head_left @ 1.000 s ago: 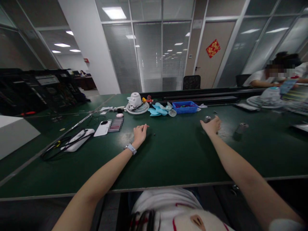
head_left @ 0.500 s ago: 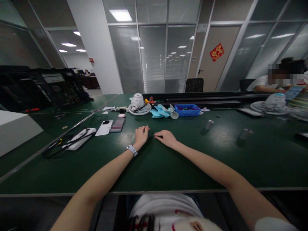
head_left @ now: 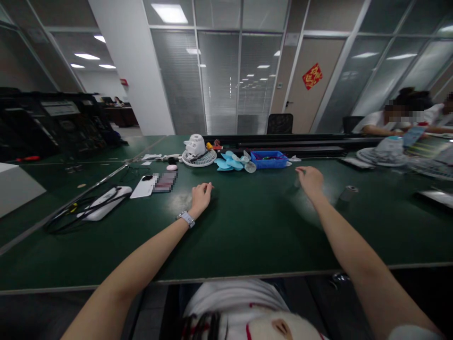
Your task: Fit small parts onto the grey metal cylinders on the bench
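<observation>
Head view: bench (head_left: 247, 231) spreads wide to its near edge; right hand (head_left: 311, 182), fingertips bunched, half-hides a grey cylinder (head_left: 296, 182) beneath; left hand (head_left: 201, 196) curls; whether either grip holds anything, can't tell.

A small grey cylinder (head_left: 296, 182) sits on the desk (head_left: 247, 226) just under the right grip (head_left: 310, 182), partly hidden and blurred; whether the two touch cannot be told. A second grey cylinder (head_left: 348, 193), metallic with a paler top end, appears to stand on end farther right, slightly nearer the front edge, untouched.
</observation>
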Available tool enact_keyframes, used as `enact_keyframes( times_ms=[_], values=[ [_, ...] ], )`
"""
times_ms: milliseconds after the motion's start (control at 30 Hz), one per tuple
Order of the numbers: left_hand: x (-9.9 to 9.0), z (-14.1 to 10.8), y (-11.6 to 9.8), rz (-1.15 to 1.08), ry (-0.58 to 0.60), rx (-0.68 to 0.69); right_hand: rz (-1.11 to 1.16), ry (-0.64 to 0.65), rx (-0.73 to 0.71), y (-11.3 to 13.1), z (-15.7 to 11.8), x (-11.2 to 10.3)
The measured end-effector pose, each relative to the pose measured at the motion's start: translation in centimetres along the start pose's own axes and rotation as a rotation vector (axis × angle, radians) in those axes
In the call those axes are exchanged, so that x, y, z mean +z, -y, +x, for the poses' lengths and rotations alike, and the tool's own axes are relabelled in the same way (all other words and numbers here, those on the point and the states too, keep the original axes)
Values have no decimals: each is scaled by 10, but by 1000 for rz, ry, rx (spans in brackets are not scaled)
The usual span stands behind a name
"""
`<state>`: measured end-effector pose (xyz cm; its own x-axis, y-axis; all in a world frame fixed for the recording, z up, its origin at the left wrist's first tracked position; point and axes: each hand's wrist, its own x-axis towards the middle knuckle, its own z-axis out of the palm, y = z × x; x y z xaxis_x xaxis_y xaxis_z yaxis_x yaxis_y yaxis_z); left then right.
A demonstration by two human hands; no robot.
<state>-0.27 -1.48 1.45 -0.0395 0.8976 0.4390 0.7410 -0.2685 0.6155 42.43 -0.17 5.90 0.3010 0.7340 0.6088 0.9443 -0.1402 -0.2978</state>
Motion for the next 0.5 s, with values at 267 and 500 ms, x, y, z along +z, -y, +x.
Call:
enact_keyframes(
  times_ms=[267, 500],
  values=[
    [-2, 0, 0, -29, -5, -9, -99, 95, 144, -30, 3, 1],
    [-1, -1, 1, -34, -4, -14, -96, 113, 102, -27, 6, -1]
  ],
)
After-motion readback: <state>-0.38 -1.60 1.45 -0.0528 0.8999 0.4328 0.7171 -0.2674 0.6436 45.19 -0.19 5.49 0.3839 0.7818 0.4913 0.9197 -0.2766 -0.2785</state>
